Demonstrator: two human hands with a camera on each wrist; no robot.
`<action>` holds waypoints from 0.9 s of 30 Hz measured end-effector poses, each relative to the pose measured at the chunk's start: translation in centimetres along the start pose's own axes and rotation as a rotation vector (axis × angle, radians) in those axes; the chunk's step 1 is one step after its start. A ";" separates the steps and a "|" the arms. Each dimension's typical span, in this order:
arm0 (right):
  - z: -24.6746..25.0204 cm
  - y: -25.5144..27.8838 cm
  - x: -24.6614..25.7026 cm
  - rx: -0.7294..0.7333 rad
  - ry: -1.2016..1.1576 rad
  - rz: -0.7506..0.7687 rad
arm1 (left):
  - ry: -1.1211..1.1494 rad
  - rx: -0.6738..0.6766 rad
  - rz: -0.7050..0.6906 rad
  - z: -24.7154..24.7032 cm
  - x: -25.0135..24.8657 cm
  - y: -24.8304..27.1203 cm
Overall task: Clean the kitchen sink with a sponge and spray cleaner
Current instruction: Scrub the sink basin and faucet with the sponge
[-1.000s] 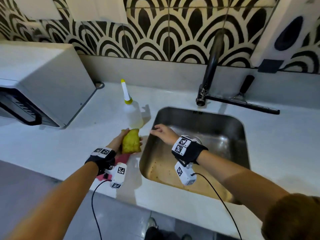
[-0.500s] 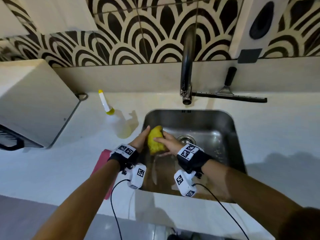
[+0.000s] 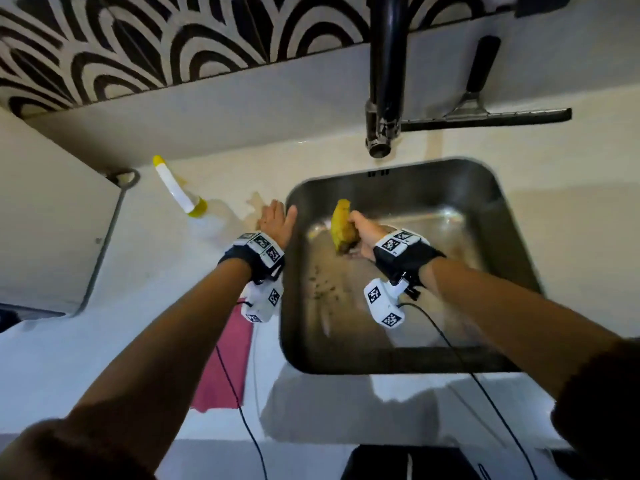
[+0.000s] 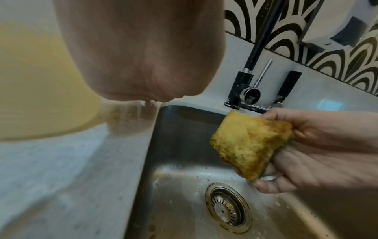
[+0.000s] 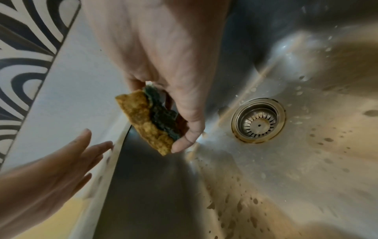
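My right hand (image 3: 363, 230) grips a worn yellow sponge (image 3: 341, 226) with a dark green scouring side (image 5: 163, 116), held on edge above the left part of the steel sink (image 3: 498, 216). In the left wrist view the sponge (image 4: 249, 143) hangs over the basin near the drain (image 4: 228, 208). My left hand (image 3: 277, 220) is empty, its straight fingers over the counter at the sink's left rim, beside the spray bottle (image 3: 180, 194) with its white and yellow nozzle. The sink floor carries brown stains and droplets (image 5: 235, 203).
A black tap (image 3: 384, 81) arches over the sink's back edge, with a squeegee (image 3: 485, 114) lying behind it. A white microwave (image 3: 45, 220) stands at the left. A pink cloth (image 3: 227, 362) lies on the counter under my left forearm. Patterned tiles cover the wall.
The sponge passed from my left hand to my right hand. My left hand let go and moved left to the sink's rim; my right hand carries the sponge over the sink.
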State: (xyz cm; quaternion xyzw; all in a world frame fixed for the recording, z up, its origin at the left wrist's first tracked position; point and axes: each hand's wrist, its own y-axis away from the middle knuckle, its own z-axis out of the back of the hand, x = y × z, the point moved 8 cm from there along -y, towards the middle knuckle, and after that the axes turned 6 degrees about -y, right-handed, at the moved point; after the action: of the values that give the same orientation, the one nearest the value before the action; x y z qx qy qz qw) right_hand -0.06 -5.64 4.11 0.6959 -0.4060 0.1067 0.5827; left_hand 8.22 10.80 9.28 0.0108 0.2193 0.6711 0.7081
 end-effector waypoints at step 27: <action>-8.3 -11.4 4.2 -0.138 0.279 0.411 | -0.017 0.064 0.047 -2.1 0.1 -0.2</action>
State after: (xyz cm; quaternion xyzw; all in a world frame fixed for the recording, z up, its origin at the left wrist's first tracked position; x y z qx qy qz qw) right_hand 13.21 -0.07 0.91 0.5359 -0.4608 0.2897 0.6454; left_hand 7.76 10.31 7.33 0.0440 0.2343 0.6800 0.6933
